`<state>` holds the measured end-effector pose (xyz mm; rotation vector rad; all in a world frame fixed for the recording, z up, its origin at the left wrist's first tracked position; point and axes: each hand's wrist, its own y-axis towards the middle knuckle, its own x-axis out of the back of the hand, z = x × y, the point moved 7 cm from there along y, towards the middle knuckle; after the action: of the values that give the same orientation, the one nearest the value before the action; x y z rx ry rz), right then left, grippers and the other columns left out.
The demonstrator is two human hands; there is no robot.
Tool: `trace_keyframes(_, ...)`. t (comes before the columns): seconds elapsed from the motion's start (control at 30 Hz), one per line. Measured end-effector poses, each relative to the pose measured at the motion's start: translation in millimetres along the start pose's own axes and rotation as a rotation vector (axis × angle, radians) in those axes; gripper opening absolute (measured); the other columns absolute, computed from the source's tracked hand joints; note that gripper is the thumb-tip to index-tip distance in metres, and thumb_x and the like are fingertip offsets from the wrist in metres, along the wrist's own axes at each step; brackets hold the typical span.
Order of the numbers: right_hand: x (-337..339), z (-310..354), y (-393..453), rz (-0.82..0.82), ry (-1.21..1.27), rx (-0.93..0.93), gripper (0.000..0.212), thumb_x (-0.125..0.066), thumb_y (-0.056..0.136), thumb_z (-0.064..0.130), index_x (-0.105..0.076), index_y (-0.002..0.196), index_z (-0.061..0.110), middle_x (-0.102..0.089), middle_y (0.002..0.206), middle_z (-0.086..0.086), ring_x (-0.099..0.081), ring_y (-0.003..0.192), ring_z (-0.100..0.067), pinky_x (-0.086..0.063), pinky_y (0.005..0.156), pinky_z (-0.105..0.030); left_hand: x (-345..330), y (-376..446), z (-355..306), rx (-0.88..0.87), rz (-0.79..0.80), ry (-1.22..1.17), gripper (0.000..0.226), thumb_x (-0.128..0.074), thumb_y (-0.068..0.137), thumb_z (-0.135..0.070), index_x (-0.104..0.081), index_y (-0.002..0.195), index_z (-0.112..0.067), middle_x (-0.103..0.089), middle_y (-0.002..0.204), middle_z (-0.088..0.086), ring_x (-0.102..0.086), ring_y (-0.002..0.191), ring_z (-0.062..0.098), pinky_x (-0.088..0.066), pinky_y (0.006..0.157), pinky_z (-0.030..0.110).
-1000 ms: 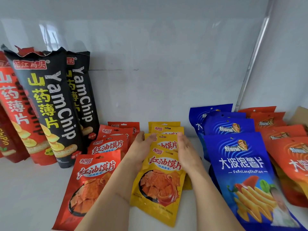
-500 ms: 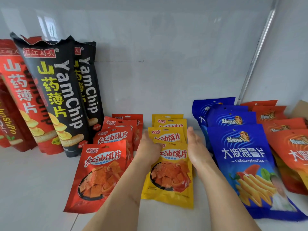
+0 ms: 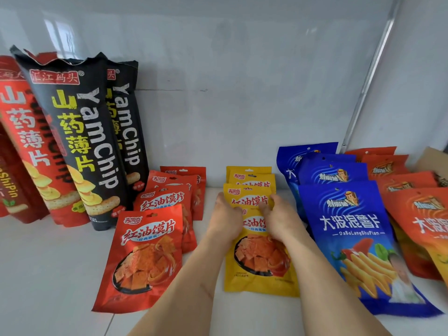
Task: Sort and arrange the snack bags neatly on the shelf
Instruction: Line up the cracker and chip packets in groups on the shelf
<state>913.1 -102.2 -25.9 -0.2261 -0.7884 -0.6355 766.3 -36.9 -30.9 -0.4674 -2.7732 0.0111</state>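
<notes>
- Two hands are on the yellow column: the left hand [image 3: 226, 220] and right hand [image 3: 278, 218] have slid inward from the sides of the front yellow bag [image 3: 260, 265] a half second ago to its top edge, fingers now curled over the seam where it overlaps the second yellow bag [image 3: 249, 197].
- Whether the fingers pinch that top edge or only press on it I cannot tell; the fingertips are tucked out of sight.
- The front yellow bag has gone from tilted a second ago to lying flat and nearly square on the shelf [image 3: 48, 275], its lower edge toward 6 o'clock.
- Four yellow bags show in all, stepped back toward 12 o'clock up to the back wall [image 3: 230, 105], each overlapping the one behind.
- At 9 o'clock of the hands lies the matching red bag column [image 3: 150, 253], just beside; further on at 9 to 10 o'clock the tall black YamChip bags [image 3: 80, 141] lean on the wall.
- At 3 o'clock the blue potato-chip bags [image 3: 351, 238] sit just beside the right forearm, with the orange-red bags [image 3: 417, 214] beyond them.
- Judgement: the yellow column looks close to finished; what remains seems a small squaring of the overlap, with care not to nudge the blue stack.
</notes>
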Motion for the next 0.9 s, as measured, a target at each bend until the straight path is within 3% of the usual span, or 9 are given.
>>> trace_keyframes(0.1,0.9,-3.1,1.0,-0.063,-0.124,0.002,0.045,-0.046,0.101,0.042,-0.046,0.137,0.015,-0.051,0.133,-0.011,-0.055,0.118,-0.028,-0.05,0.094,-0.044,-6.1,-0.5,-3.6,-0.044,0.0,0.034,0.033,-0.05,0.096,-0.007,-0.048,0.128,-0.014,-0.061,0.126,0.008,-0.063,0.11,0.027,-0.054,0.085,0.035)
trace_keyframes(0.23,1.1,0.6,-3.9,-0.11,-0.196,0.022,0.047,-0.048,0.101,0.043,-0.046,0.137,0.014,-0.05,0.135,-0.012,-0.051,0.122,-0.03,-0.046,0.095,-0.043,-4.3,-0.9,-7.7,-0.064,0.017,0.078,0.036,-0.054,0.095,-0.009,-0.046,0.13,-0.01,-0.059,0.131,0.012,-0.059,0.116,0.031,-0.051,0.095,0.04)
trace_keyframes(0.33,6.8,7.7,-10.6,-0.143,-0.215,0.048,0.046,-0.046,0.101,0.045,-0.049,0.134,0.012,-0.051,0.133,-0.013,-0.052,0.12,-0.031,-0.046,0.093,-0.042,1.7,-9.3,-14.7,-0.076,0.02,0.113,0.036,-0.053,0.096,-0.011,-0.045,0.131,-0.008,-0.056,0.134,0.014,-0.058,0.118,0.031,-0.049,0.095,0.037)
trace_keyframes(0.43,18.6,19.0,-18.0,-0.197,-0.309,0.075,0.047,-0.042,0.103,0.044,-0.049,0.133,0.009,-0.048,0.137,-0.015,-0.047,0.123,-0.035,-0.043,0.097,-0.044,16.0,-27.9,-30.7,-0.148,0.0,0.201,0.046,-0.049,0.101,-0.016,-0.036,0.144,-0.007,-0.046,0.147,0.013,-0.049,0.13,0.031,-0.042,0.098,0.035)
trace_keyframes(0.53,22.2,40.8,-28.1,-0.211,-0.377,0.129,0.049,-0.04,0.103,0.043,-0.047,0.139,0.011,-0.045,0.143,-0.014,-0.042,0.13,-0.035,-0.039,0.102,-0.046,45.5,-50.9,-44.0,-0.277,-0.086,0.296,0.05,-0.047,0.102,-0.018,-0.035,0.15,-0.009,-0.039,0.153,0.009,-0.038,0.14,0.025,-0.032,0.109,0.031)
trace_keyframes(0.63,9.4,73.6,-37.2,-0.179,-0.337,0.254,0.049,-0.041,0.103,0.041,-0.046,0.143,0.011,-0.044,0.147,-0.013,-0.041,0.133,-0.034,-0.037,0.105,-0.043,84.3,-69.5,-38.5,-0.337,-0.242,0.389,0.044,-0.05,0.099,-0.018,-0.048,0.142,-0.009,-0.046,0.146,0.009,-0.041,0.135,0.028,-0.032,0.109,0.033)
trace_keyframes(0.77,-24.4,113.5,-50.5,-0.055,-0.152,0.356,0.044,-0.044,0.103,0.037,-0.051,0.135,0.007,-0.049,0.139,-0.017,-0.048,0.127,-0.036,-0.041,0.101,-0.041,145.8,-90.6,-8.3,-0.262,-0.491,0.584,0.048,-0.051,0.096,-0.022,-0.047,0.142,-0.01,-0.044,0.148,0.009,-0.032,0.138,0.03,-0.028,0.113,0.04)
trace_keyframes(0.9,-56.5,132.9,-61.7,0.074,0.04,0.283,0.052,-0.042,0.103,0.042,-0.045,0.143,0.009,-0.05,0.145,-0.014,-0.049,0.132,-0.03,-0.038,0.104,-0.033,189.1,-90.7,38.1,0.009,-0.433,0.518,0.058,-0.054,0.094,-0.032,-0.038,0.146,-0.01,-0.042,0.148,0.012,-0.034,0.138,0.034,-0.031,0.112,0.046)
